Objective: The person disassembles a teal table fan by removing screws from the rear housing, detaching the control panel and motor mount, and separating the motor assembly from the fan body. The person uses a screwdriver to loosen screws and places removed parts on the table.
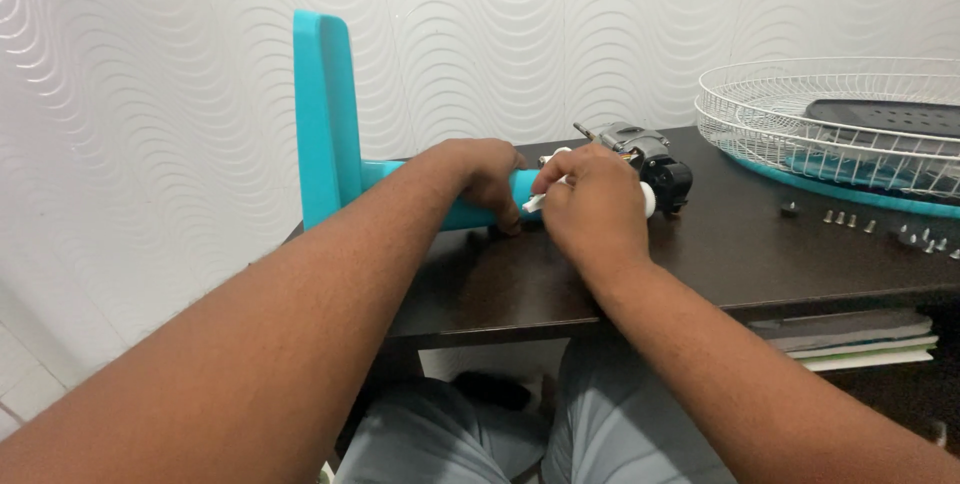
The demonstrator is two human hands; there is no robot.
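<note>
Left hand (485,176): curled down over the stand's teal neck, gripping it.
Right hand (590,199): fingers pinched shut on a small white part (533,203), at 3 o'clock of the left.
Stand (330,124): teal, lying on the table (740,244), base upright at 9 o'clock.
Motor (645,159): at 12 o'clock of the right hand.
Grille (840,124): at 2 o'clock.
Screws (860,224): loose, below the grille.
</note>
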